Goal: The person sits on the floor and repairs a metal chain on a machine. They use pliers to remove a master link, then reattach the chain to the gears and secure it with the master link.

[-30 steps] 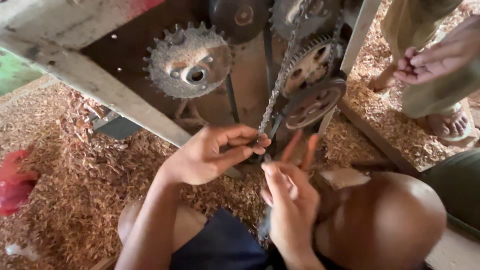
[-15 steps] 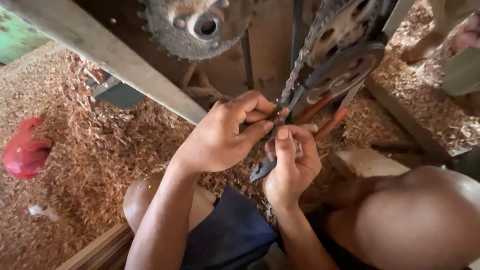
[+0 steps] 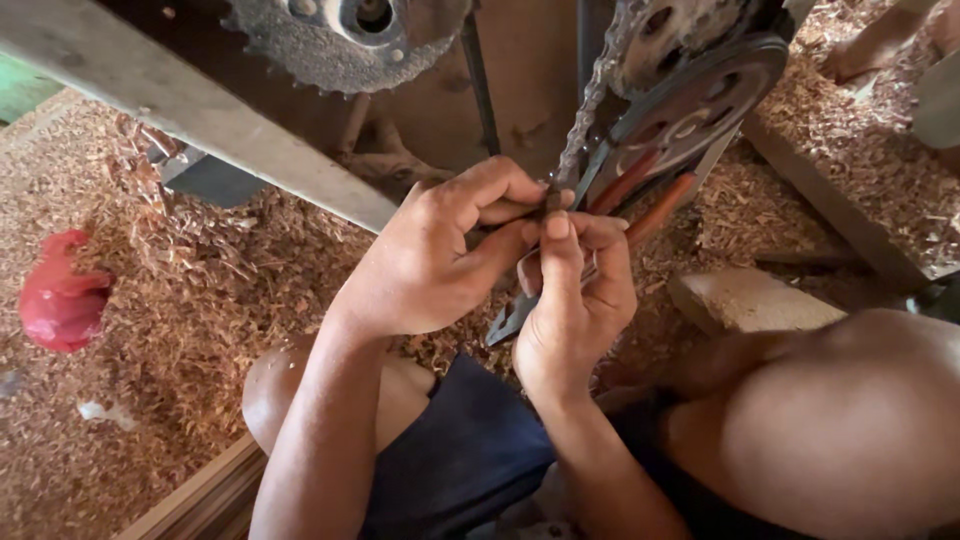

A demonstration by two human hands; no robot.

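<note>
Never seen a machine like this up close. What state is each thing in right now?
Left hand: fingertips pinched on the chain's lower end.
Right hand: thumb up, pinching the same spot, a dark tool under its fingers.
Chain: hangs off the right sprocket, coated in dust.
Left sprocket: bare of chain, caked with sawdust.
Red bag: crumpled on the shavings.
Wood block: lies flat.

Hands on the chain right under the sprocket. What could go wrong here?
1. Both hands, left and right, pinch the chain close to the sprocket; if it turned, fingers could likely be drawn in.
2. If the chain end slips free, small parts might vanish in the sawdust.
</note>
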